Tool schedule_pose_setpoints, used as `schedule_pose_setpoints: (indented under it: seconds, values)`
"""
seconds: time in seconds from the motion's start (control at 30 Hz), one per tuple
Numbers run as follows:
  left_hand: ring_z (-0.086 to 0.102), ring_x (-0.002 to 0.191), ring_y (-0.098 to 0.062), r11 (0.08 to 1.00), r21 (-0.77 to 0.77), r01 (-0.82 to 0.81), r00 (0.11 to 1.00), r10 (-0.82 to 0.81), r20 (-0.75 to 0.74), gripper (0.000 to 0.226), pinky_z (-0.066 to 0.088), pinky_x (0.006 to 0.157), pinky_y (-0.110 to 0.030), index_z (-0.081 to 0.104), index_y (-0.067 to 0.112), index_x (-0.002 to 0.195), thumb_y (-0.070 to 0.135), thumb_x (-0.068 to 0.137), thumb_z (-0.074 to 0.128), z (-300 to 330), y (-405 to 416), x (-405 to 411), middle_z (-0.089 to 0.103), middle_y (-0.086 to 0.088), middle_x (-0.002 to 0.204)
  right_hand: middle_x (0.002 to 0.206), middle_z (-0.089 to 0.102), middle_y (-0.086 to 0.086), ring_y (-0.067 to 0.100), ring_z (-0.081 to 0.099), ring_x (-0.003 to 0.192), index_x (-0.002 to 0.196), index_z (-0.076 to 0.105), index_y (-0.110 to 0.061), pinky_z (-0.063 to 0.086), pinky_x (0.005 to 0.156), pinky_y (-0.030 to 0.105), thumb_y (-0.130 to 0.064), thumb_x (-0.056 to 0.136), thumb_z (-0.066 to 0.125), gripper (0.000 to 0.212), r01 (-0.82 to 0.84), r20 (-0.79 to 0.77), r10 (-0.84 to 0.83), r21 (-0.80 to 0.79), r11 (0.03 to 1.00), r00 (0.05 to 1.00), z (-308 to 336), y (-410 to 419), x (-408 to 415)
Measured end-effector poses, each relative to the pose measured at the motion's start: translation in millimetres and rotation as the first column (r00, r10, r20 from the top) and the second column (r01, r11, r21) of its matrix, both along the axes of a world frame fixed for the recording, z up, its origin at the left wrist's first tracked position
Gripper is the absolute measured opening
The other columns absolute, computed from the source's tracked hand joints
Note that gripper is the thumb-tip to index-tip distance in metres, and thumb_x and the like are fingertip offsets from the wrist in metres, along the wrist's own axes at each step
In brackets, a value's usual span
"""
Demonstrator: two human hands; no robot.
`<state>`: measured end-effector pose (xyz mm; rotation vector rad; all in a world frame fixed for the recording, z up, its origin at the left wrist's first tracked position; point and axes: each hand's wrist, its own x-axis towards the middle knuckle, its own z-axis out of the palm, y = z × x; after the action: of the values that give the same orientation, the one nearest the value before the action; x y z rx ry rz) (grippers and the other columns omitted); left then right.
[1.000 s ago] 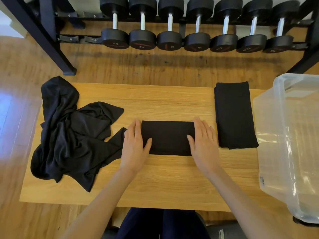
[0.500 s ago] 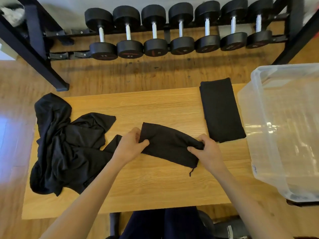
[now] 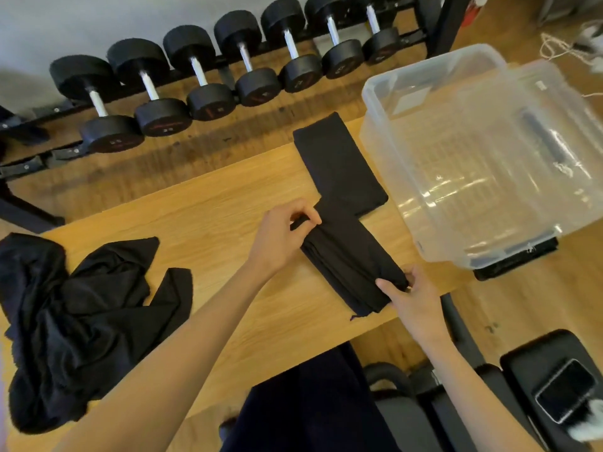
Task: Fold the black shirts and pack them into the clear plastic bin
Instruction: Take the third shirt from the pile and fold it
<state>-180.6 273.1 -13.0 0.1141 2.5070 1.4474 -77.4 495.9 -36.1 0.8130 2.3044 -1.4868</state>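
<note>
A: How many shirts do you count?

B: Three lots of black cloth. One folded shirt (image 3: 350, 256) is held by its two ends above the wooden table (image 3: 208, 216). A second folded shirt (image 3: 336, 164) lies flat on the table's far right part, just beside the clear plastic bin (image 3: 391, 151). The near end of it meets the held one in this view; whether they touch I cannot tell. Then a crumpled heap of black shirts (image 3: 81, 308) sits at the table's left end, hanging partly over the edge. How many garments are in that heap I cannot tell.

A: And the bin?

B: One, rectangular with rounded corners, see-through plastic with glare on its floor, no cloth in it. It stands to the right of the table.

A: Materials?

B: The cloth is soft, matte and thin, with stacked layers showing along the held shirt's long edge and a loose thread at its near corner. The tabletop is pale wood with straight grain. Behind it, a black rack carries seven dumbbells (image 3: 208, 83) with round black heads and shiny metal handles.

A: The hands?

B: The left hand (image 3: 284, 236) pinches the shirt's far end, fingers curled tight over the cloth. The right hand (image 3: 408, 295) grips the near end, thumb on top, fingers wrapped beneath. Both forearms are bare and reach forward.
</note>
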Motion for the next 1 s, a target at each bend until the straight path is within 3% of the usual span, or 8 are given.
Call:
schedule_pose_setpoints:
  seconds: [0.1,0.23,0.3,0.4,0.57,0.73,0.9,1.0]
  values:
    - [0.061,0.103,-0.005,0.995,-0.055,0.088,0.996,-0.089,-0.012,0.020,0.047,0.090,-0.020,0.076,0.022,0.096,0.009,0.093,0.061,-10.0,24.8,-4.2,0.071,0.008,0.105,0.093,0.066,-0.001,0.019,0.066,0.089,0.093,0.053,-0.024,0.057,0.079,0.049,-0.021,0.086,0.071,0.019,0.050,-0.009,-0.049,0.066,0.997,0.999,-3.9,12.5,13.7]
    - [0.052,0.123,-0.012,0.968,-0.160,0.194,0.980,-0.198,-0.009,0.031,0.041,0.101,-0.026,0.073,0.022,0.111,0.005,0.097,0.052,-27.2,49.4,-8.6,0.063,0.003,0.127,0.092,0.063,-0.005,0.020,0.068,0.084,0.104,0.051,-0.017,0.060,0.071,0.037,-0.019,0.088,0.070,0.026,0.104,-0.025,-0.101,0.138,0.985,0.995,-7.3,21.9,25.0]
    - [0.052,0.125,-0.019,0.950,-0.193,0.244,0.968,-0.250,-0.007,0.034,0.042,0.103,-0.033,0.072,0.022,0.115,0.003,0.097,0.049,-34.2,59.4,-10.8,0.060,0.000,0.133,0.089,0.062,-0.005,0.022,0.068,0.083,0.102,0.052,-0.016,0.060,0.072,0.041,-0.019,0.087,0.071,0.025,0.111,-0.029,-0.107,0.188,0.976,0.994,-10.1,25.7,28.3]
    - [0.051,0.127,-0.019,0.917,-0.246,0.314,0.944,-0.329,-0.024,0.037,0.042,0.103,-0.031,0.069,0.020,0.120,0.003,0.099,0.044,-40.2,71.5,-11.7,0.057,0.002,0.138,0.087,0.064,0.003,0.024,0.067,0.077,0.096,0.052,-0.014,0.058,0.069,0.047,-0.020,0.086,0.072,0.023,0.112,-0.026,-0.109,0.251,0.961,0.994,-14.7,29.5,31.9]
    - [0.043,0.135,-0.020,0.842,-0.349,0.410,0.890,-0.453,-0.046,0.042,0.041,0.105,-0.033,0.057,0.019,0.135,0.002,0.101,0.039,-45.2,86.5,-11.3,0.044,0.003,0.150,0.080,0.063,0.007,0.027,0.066,0.071,0.085,0.048,-0.019,0.056,0.065,0.043,-0.018,0.088,0.070,0.022,0.119,-0.016,-0.120,0.326,0.938,0.993,-16.7,33.0,33.0]
    - [0.028,0.144,-0.019,0.779,-0.425,0.461,0.849,-0.527,-0.043,0.052,0.032,0.111,-0.030,0.037,0.015,0.148,-0.005,0.100,0.037,-54.7,92.5,-5.6,0.024,0.002,0.160,0.079,0.062,0.004,0.028,0.065,0.069,0.077,0.039,-0.033,0.055,0.066,0.044,-0.019,0.087,0.071,0.036,0.126,-0.015,-0.129,0.354,0.927,0.992,-17.1,34.9,32.5]
    - [0.027,0.143,-0.017,0.775,-0.443,0.451,0.843,-0.532,-0.072,0.063,0.036,0.109,-0.031,0.029,0.014,0.151,-0.012,0.095,0.041,-65.0,91.4,-3.7,0.018,0.004,0.161,0.086,0.061,0.005,0.026,0.064,0.074,0.098,0.049,-0.019,0.055,0.068,0.045,-0.022,0.086,0.072,0.027,0.138,-0.031,-0.137,0.373,0.918,0.990,-22.9,37.3,34.9]
    - [0.023,0.145,-0.019,0.767,-0.452,0.456,0.832,-0.548,-0.090,0.061,0.037,0.109,-0.032,0.031,0.013,0.151,-0.010,0.096,0.044,-65.3,92.9,-2.1,0.020,-0.001,0.161,0.106,0.055,0.008,0.017,0.050,0.070,0.113,0.053,-0.010,0.038,0.053,0.027,-0.023,0.084,0.074,0.038,0.074,-0.045,-0.058,0.561,0.824,0.997,-23.9,35.9,35.4]
